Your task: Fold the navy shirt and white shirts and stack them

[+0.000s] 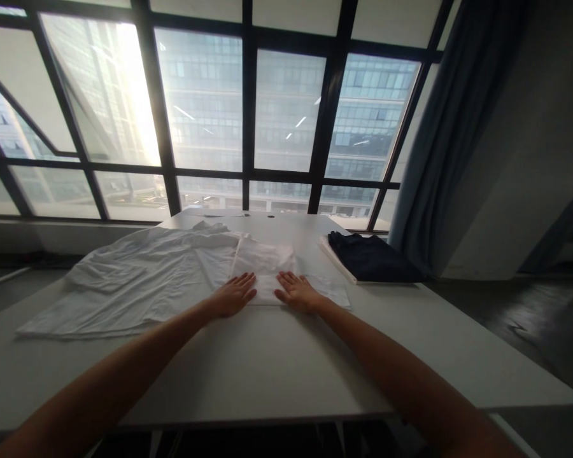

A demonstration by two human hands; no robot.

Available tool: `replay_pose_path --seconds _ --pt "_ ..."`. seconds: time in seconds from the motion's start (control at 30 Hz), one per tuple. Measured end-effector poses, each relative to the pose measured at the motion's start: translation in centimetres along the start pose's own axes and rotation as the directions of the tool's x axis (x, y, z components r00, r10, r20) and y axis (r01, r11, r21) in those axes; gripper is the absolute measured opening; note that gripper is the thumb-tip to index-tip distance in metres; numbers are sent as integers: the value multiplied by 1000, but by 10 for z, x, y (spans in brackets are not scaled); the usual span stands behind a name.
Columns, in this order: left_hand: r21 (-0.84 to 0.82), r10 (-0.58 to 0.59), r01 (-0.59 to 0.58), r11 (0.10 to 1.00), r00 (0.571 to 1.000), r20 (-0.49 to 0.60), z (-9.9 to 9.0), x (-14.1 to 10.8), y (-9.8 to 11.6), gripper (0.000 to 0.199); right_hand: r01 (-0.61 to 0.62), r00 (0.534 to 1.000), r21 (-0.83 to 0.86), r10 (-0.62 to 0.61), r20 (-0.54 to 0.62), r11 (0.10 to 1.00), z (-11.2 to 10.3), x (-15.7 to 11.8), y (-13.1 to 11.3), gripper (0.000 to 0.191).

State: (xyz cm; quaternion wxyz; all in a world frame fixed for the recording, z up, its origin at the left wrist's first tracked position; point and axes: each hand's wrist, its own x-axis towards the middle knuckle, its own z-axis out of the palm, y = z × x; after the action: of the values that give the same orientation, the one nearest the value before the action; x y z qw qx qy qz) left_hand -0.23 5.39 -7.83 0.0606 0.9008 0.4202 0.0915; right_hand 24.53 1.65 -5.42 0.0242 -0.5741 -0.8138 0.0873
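Note:
Both palms lie flat on a white cloth garment (266,257), part of which is folded into a rectangular panel in front of me. My left hand (233,295) rests at the panel's near left corner, fingers stretched out. At the near right side of the same panel, my right hand (297,291) presses down with its fingers extended. A wide, wrinkled stretch of white fabric (143,280) spreads out to the left. Whether it is one piece with the folded panel, I cannot tell. A flat white part also shows to the right, past my right hand.
On the white table (248,369), a stack of folded cloth (372,257), dark navy over cream, sits at the right edge. Two small dark round spots mark the far end of the tabletop. Beyond stand large windows (286,114), with a blue-grey curtain (439,140) at the right.

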Motion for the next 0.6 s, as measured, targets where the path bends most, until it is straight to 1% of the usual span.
replay_pose_path --seconds 0.1,0.2,0.23,0.27,0.3,0.37,0.4,0.43,0.53,0.57,0.6 --pt "-34 19 -19 999 1000 10 -8 -4 -2 66 15 1000 54 -15 3 998 -5 -4 8 75" --pt "-76 133 -132 988 991 16 -23 -15 -4 79 123 991 124 -127 31 985 -15 -14 27 99" --pt "-80 179 -178 981 984 8 -28 -18 -5 78 163 985 153 -169 29 975 -18 -18 33 103" --pt "-77 218 -218 973 976 -7 -32 -20 -5 71 199 979 184 -204 8 962 -22 -21 39 100" --pt "-66 245 -246 967 969 -27 -35 -22 -4 60 233 972 218 -232 -31 948 -25 -23 42 88" --pt "-21 263 -265 964 962 -69 -39 -20 0 40 295 954 273 -264 -143 916 -30 -25 44 52" --pt "4 257 -257 966 962 -94 -41 -18 4 36 318 942 287 -269 -200 904 -32 -25 43 38" --pt "27 244 -243 970 962 -120 -43 -16 8 36 334 931 290 -266 -251 897 -36 -25 41 31" --pt "69 193 -183 981 955 -225 -52 -15 24 39 321 909 286 -210 -360 903 -50 -31 40 30" --pt "64 191 -181 981 950 -248 -57 -17 30 40 303 914 309 -183 -363 901 -56 -36 43 30" --pt "42 200 -196 980 947 -250 -61 -21 36 41 278 928 361 -153 -339 890 -62 -41 47 30"
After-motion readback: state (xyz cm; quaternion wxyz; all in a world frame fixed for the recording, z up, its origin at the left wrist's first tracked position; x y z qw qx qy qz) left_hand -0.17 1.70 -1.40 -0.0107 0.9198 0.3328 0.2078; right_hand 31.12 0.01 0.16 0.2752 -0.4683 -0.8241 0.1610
